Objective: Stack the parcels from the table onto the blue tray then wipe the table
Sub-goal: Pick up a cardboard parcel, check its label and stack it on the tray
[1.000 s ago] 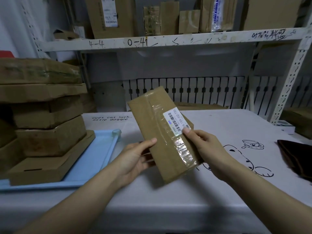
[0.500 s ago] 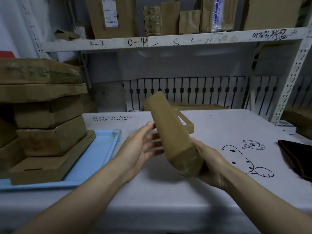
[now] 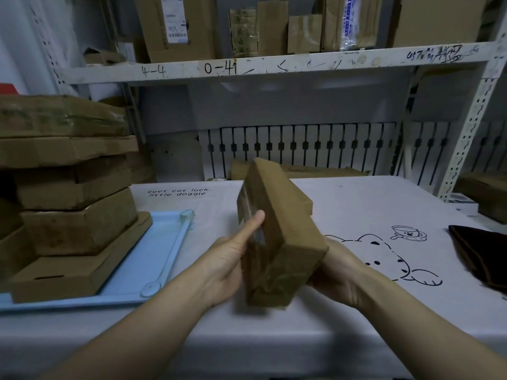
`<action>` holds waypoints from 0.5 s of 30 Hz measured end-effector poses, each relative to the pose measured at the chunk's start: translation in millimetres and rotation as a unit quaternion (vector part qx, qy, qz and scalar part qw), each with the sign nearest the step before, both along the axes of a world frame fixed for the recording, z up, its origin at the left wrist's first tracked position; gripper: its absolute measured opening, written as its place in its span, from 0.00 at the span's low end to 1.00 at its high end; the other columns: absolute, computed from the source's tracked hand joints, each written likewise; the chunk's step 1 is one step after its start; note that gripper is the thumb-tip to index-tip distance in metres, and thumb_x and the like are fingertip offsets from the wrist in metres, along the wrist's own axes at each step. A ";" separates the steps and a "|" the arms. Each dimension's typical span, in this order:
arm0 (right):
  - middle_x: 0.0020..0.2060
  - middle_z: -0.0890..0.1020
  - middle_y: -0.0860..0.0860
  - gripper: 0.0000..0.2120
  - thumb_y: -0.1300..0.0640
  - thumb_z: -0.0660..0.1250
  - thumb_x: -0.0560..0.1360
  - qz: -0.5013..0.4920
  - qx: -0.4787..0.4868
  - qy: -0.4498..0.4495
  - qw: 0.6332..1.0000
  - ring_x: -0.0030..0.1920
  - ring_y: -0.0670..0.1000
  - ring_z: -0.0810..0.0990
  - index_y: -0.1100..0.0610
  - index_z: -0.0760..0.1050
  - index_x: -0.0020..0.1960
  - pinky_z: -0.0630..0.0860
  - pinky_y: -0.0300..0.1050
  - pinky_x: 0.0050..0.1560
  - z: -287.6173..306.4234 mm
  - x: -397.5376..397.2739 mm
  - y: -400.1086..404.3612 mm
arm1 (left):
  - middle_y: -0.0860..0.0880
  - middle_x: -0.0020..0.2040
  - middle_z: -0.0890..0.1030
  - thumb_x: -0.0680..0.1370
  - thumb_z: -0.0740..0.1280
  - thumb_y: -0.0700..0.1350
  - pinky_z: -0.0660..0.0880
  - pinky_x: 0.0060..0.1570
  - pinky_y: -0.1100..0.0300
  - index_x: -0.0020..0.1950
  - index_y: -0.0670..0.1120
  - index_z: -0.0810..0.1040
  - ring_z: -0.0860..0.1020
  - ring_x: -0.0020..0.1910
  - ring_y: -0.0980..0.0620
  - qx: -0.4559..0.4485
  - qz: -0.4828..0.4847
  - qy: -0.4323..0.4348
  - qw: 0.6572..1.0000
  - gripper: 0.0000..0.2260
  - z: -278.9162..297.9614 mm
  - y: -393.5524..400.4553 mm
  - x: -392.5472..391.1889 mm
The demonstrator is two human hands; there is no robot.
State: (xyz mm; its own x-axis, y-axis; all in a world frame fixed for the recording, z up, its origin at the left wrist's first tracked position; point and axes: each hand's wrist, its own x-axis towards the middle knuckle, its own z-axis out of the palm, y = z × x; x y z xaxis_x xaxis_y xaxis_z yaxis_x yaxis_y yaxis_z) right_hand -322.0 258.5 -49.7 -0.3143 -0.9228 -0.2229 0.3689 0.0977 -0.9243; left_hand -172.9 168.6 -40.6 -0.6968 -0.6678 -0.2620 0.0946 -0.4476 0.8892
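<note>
Cardboard parcel, gripped by left hand and right hand, hides right fingers; stacked parcels occupy blue tray left.

Parcel in hands: plain brown cardboard w/ shiny clear tape strip on left face. Stacked parcels at left: same brown, some w/ greenish tape. Tray pale blue. Counter cover white w/ black line-drawn bear, teacup and small black lettering. Cloth at right edge dark brown, nearly black. Shelf white w/ black handwritten marks.
</note>
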 end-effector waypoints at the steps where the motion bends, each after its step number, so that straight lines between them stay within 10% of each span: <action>1: 0.56 0.84 0.59 0.14 0.50 0.63 0.80 -0.007 -0.004 -0.014 1.000 0.51 0.58 0.81 0.56 0.84 0.55 0.76 0.51 0.54 3.3 -2.1 -0.3 | 0.40 0.55 0.84 0.65 0.78 0.53 0.75 0.63 0.47 0.62 0.42 0.80 0.83 0.54 0.43 0.004 0.006 0.006 1.000 0.29 0.0 0.2 0.9; 7: 0.55 0.85 0.59 0.29 0.34 0.62 0.76 0.016 -0.002 -0.079 0.997 0.51 0.59 0.86 0.56 0.82 0.61 0.81 0.51 0.51 14.3 -12.1 5.3 | 0.43 0.53 0.85 0.63 0.79 0.40 0.80 0.44 0.52 0.66 0.48 0.75 0.84 0.49 0.46 -0.068 0.106 -0.037 0.991 0.33 -0.5 0.2 4.7; 15: 0.46 0.87 0.57 0.20 0.41 0.65 0.77 -0.031 -0.001 -0.084 0.996 0.39 0.56 0.86 0.56 0.85 0.53 0.82 0.50 0.41 2.9 -17.3 8.9 | 0.44 0.51 0.86 0.71 0.75 0.37 0.79 0.54 0.43 0.62 0.54 0.78 0.82 0.55 0.47 -0.095 0.101 -0.035 0.990 0.23 4.4 0.2 12.1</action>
State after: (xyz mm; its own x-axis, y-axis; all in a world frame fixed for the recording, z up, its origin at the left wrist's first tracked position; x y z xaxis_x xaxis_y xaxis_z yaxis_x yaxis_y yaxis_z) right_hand -339.2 267.4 -46.7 -0.3288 -0.9032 -0.2758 0.5235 0.0688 -0.8492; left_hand -160.8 168.8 -36.2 -0.5286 -0.8333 -0.1618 0.0994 -0.2500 0.9631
